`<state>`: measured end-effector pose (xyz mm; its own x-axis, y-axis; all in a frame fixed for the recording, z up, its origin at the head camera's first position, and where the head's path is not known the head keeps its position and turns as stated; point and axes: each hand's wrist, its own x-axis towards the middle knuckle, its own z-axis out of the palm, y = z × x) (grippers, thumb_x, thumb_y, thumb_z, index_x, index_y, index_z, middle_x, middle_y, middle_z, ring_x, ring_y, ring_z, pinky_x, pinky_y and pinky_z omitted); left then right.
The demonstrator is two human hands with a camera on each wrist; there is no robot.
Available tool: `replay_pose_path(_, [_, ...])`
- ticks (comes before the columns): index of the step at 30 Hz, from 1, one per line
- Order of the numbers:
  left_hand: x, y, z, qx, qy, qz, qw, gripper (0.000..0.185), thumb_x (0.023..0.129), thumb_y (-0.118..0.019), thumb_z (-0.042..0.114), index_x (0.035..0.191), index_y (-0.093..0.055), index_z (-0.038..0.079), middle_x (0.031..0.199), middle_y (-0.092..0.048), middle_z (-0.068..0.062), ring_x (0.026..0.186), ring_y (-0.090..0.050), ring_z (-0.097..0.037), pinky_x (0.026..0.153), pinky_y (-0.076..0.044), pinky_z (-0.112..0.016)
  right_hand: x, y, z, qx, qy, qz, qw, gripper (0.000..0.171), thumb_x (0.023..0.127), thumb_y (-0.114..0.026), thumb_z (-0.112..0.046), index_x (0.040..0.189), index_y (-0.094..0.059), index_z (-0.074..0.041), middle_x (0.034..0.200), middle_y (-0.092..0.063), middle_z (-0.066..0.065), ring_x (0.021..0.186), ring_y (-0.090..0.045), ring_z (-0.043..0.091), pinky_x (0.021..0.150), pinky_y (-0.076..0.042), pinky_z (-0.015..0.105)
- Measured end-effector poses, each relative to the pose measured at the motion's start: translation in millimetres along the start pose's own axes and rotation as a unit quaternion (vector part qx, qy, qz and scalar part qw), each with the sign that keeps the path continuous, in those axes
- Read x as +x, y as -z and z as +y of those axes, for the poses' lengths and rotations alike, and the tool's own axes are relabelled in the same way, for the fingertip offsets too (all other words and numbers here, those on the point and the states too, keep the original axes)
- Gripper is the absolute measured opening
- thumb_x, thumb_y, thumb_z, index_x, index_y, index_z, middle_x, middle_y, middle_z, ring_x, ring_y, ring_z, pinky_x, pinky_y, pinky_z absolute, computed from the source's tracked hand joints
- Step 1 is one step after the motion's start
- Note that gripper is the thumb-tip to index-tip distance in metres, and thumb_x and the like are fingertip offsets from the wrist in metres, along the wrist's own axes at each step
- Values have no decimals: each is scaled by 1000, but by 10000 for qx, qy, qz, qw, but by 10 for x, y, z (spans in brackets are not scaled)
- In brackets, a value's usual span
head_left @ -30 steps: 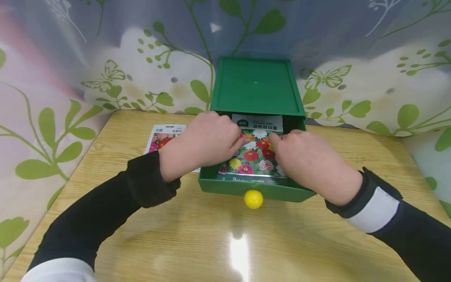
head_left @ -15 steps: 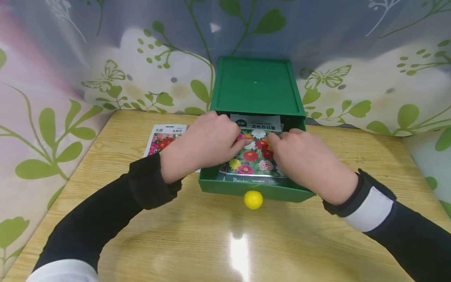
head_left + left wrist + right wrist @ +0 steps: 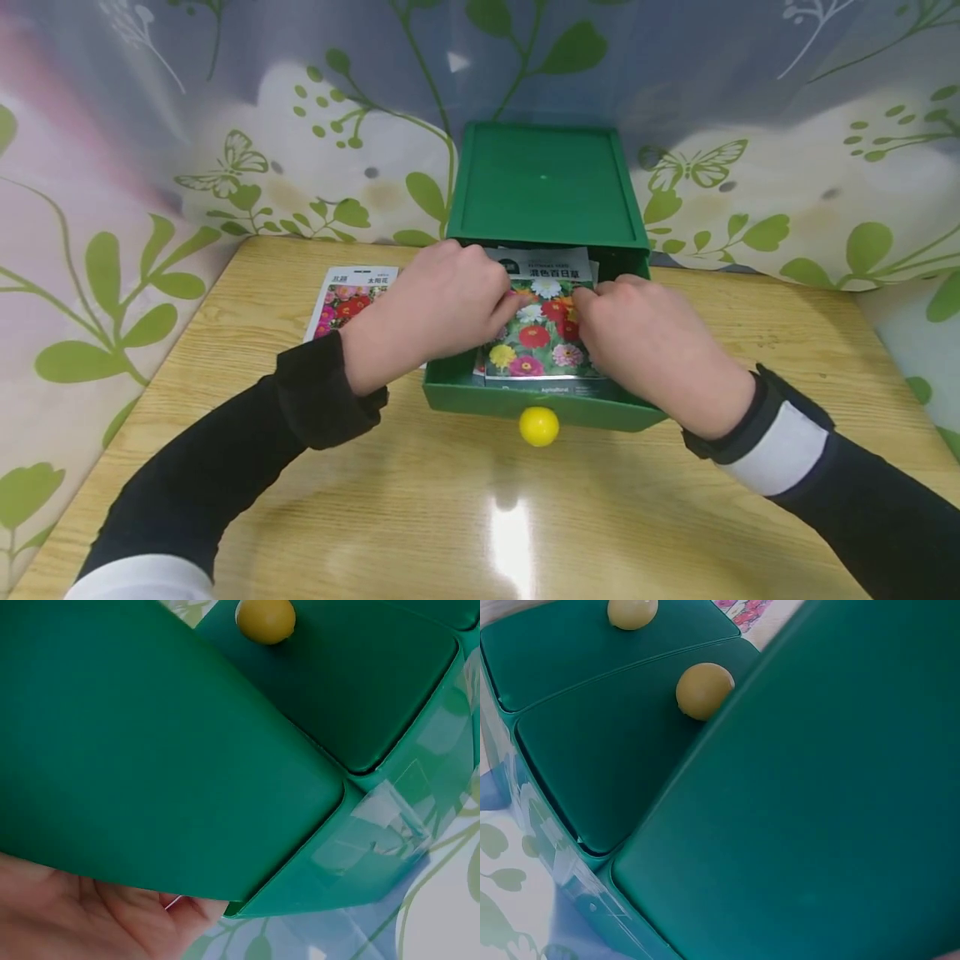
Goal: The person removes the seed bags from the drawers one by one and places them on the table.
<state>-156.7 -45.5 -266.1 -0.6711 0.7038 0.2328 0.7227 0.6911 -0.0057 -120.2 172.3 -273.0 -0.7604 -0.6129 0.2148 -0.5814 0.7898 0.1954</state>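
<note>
Green drawer (image 3: 465, 398) standing open — left hand (image 3: 450, 298) and right hand (image 3: 651, 340) pinch the seed packet (image 3: 534, 337) by its sides — holding it level should help prevent creases.

From the head, looks forward and down from the near side over table (image 3: 360, 492) and green cabinet (image 3: 551, 183). From the wrists, peers inward, very close (turned nearly upside down), at left wall (image 3: 150, 765) and right wall (image 3: 802, 795) of the pulled-out drawer (image 3: 607, 408). Between these two, shares a lower front (image 3: 360, 682) with yellow knob (image 3: 266, 619).
</note>
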Motion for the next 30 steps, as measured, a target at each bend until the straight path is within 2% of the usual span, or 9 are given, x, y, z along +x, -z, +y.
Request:
replay_pose_path(3, [-13, 2, 13, 266, 6, 65, 9996, 55, 103, -54, 35, 52, -42, 16, 49, -30, 3, 43, -41, -16, 45, -27, -29, -1, 6, -2, -45, 66, -9, 10000, 12, 87, -68, -3, 77, -62, -1, 56, -48, 4, 50, -45, 19, 44, -45, 31])
replay_pose_path(7, [-26, 8, 23, 329, 27, 154, 9993, 53, 103, -53, 32, 53, -44, 17, 49, -31, 3, 43, -42, -16, 45, -28, -29, -6, 1, -2, -55, 134, 85, 9999, 16, 86, -68, -2, 72, -59, -2, 53, -42, 2, 47, -43, 18, 41, -42, 30])
replay_pose_path(13, [-28, -2, 15, -39, 27, 292, 9996, 47, 102, -56, 27, 57, -51, 16, 50, -37, 2, 46, -45, -14, 48, -33, -28, -20, -33, -14, 54, 73, 373, 9993, 20, 86, -69, -4, 69, -59, -5, 55, -43, 1, 49, -41, 18, 42, -39, 30])
replay_pose_path(19, [-32, -10, 6, -244, -23, 387, 9990, 30, 100, -62, 24, 73, -70, 14, 62, -53, 2, 60, -55, -14, 59, -47, -30, -19, -59, -23, 338, -85, 740, 9967, 18, 87, -71, -6, 70, -65, -4, 58, -45, 3, 54, -43, 21, 46, -41, 32])
replay_pose_path(22, [-36, -7, 3, -464, 132, 480, 9977, 21, 98, -66, 23, 86, -77, 11, 74, -61, -1, 72, -60, -16, 69, -50, -31, -24, -63, -17, 562, -151, 916, 9941, 14, 86, -72, -4, 73, -68, -2, 60, -45, 3, 55, -43, 21, 48, -42, 32])
replay_pose_path(25, [-31, 11, 1, -859, 422, 589, 9937, 18, 96, -69, 22, 93, -78, 8, 83, -65, -4, 76, -60, -17, 73, -52, -31, -30, -59, 3, 888, -263, 1054, 9901, 7, 85, -73, -3, 79, -73, 0, 66, -52, 6, 60, -48, 22, 54, -46, 34])
replay_pose_path(30, [-11, 46, -23, -1199, 771, 687, 9874, 17, 95, -70, 23, 92, -77, 7, 82, -63, -3, 71, -58, -16, 66, -48, -30, -29, -46, 44, 1488, -568, 1150, 9805, 9, 87, -73, -6, 89, -77, 1, 79, -63, 9, 70, -57, 25, 63, -50, 39])
